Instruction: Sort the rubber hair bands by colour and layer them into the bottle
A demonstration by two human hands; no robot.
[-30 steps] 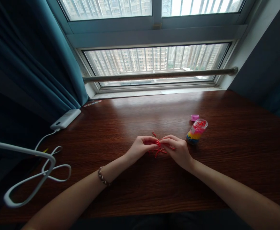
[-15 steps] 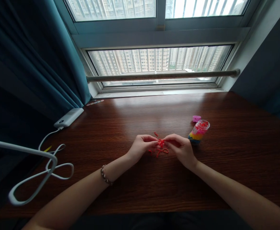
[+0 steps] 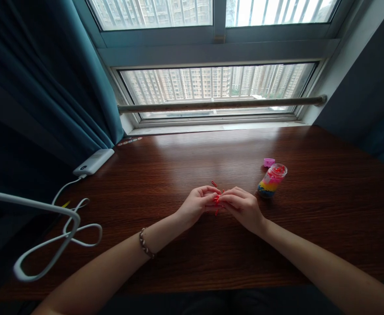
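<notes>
Item: red rubber bands [image 3: 216,200], pinched between the fingertips of your left hand [image 3: 198,204] and right hand [image 3: 242,208], both closed narrow on the small cluster just above the bench [image 3: 185,253]; one loose red band [image 3: 213,183] lies on the wood just beyond them. Right of the bands, near your right hand: an open jar [image 3: 272,180] of coloured bands, its pink lid [image 3: 268,162] just behind it. Far left of the bands: a white power bank [image 3: 93,162] with its cable [image 3: 67,185], by the teal curtain [image 3: 47,78].
</notes>
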